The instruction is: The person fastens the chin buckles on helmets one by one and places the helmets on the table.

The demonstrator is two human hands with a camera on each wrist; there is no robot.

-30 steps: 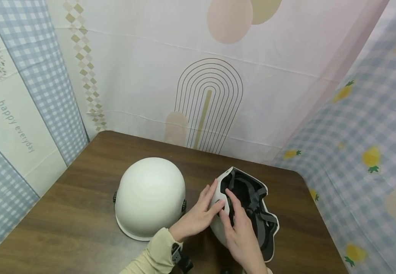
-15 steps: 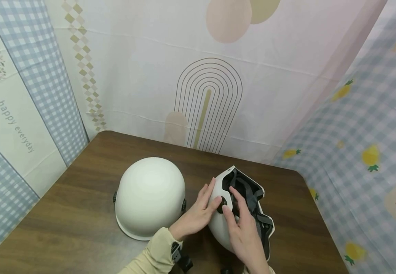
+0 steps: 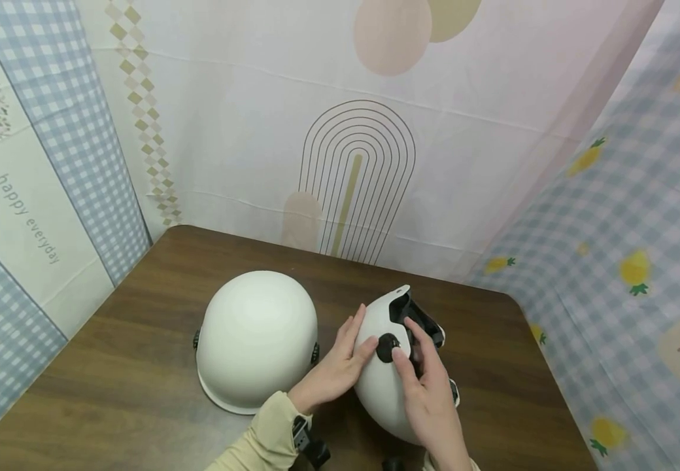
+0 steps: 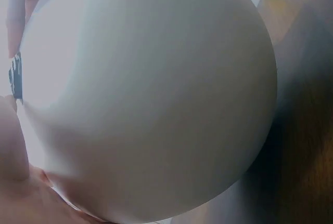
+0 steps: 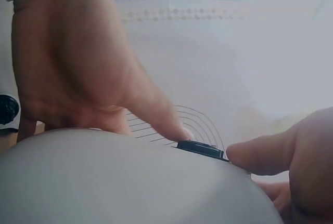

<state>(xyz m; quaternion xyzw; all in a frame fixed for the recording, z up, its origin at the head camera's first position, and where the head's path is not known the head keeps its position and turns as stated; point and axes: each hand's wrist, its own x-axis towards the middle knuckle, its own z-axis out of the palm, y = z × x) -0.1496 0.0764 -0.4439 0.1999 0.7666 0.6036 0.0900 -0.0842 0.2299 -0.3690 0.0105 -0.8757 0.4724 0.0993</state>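
Observation:
A white helmet leans tilted on its side between my two hands in the head view, the dark padded inside turned right and mostly hidden. On its side sits a round black knob. My left hand rests on the shell with straight fingers, the thumb tip touching the knob's edge. My right hand grips the rim, thumb outside by the knob and fingers reaching inside. The smooth shell fills the left wrist view. In the right wrist view both thumbs meet the knob from opposite sides.
A second white helmet stands dome up just left of my left forearm, with black fittings at its sides. The brown wooden table is bordered by hanging cloths at the back and sides. A black wristband device is on my left wrist.
The held helmet has turned so that its opening faces further right and more outer shell shows. Its black knob has come into full view, and the right hand has shifted slightly right.

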